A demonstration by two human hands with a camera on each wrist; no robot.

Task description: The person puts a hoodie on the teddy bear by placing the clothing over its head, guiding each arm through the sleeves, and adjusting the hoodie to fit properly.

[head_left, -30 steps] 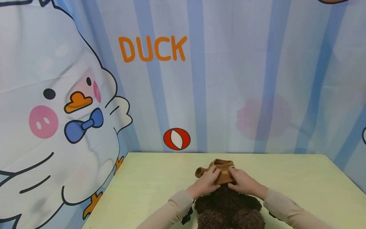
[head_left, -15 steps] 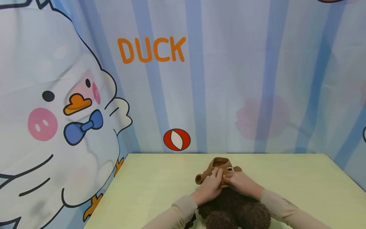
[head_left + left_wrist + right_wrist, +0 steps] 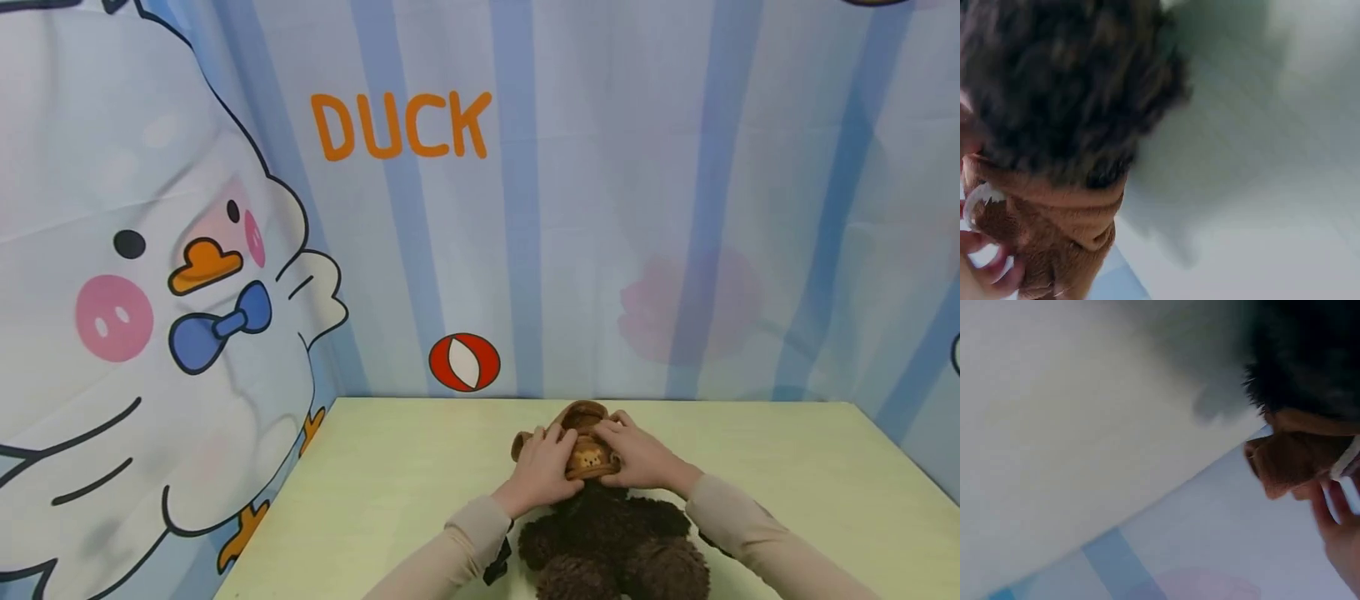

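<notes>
So, closest up is the toy (image 3: 611,533), dark and shaggy, flat on the table (image 3: 375,500) with two round furry lumps at its near end. A pale sleeve (image 3: 442,550) reaches in on either side of it. At the toy's far end sits a little brown top (image 3: 591,458), its hem meeting the fur and an opening facing away from the toy. Left hand (image 3: 542,468) and right hand (image 3: 637,450) grasp it from opposite sides, fingers bent over the cloth and thumbs down by the hem, so neither is spread wide. My guess: one hand per side keeps the hem stretched evenly, while the table backs up the toy. Can't tell how much of the toy is inside the top. Way beyond the toy hangs a striped curtain (image 3: 600,208).
</notes>
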